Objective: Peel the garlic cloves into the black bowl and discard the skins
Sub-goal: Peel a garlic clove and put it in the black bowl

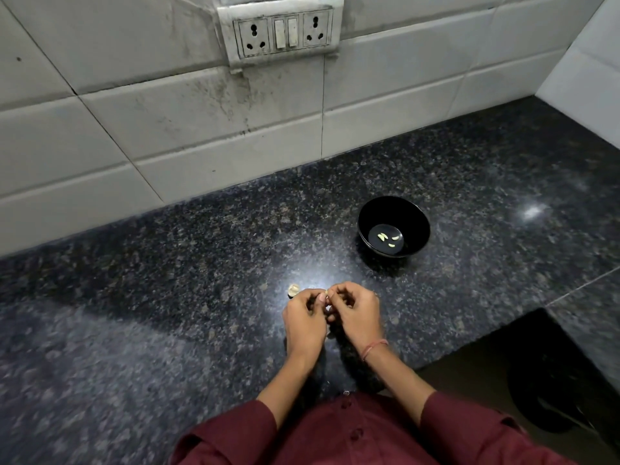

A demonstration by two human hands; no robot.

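Here, a person in a dark red shirt stands at a black speckled granite countertop. Both hands are brought together just in from its front edge. The left hand and the right hand have their fingers curled inward with the fingertips meeting, and between them they pinch a garlic clove. Only a small pale sliver of it shows. The rest is buried behind fingers and knuckles, so I cannot tell whether its skin is on or partly off. A thin reddish thread circles the right wrist.

Just beside the left hand, on the far side of its knuckles, a small pale scrap lies on the countertop. It is too small to tell whether it is an unpeeled clove or a loose skin.

The black bowl stands further back and to the right, well apart from the hands and nearer the tiled back wall than the front edge. Three pale peeled cloves lie separately at its bottom.

On the wall above, a grimy switch plate carries two sockets with two switches between them; its top is cut off by the frame. To the right, the countertop's front edge steps back. Below that step, in deep shadow, sits a dark rounded shape, too dim to identify. The shirt is cut off at the bottom of the view.
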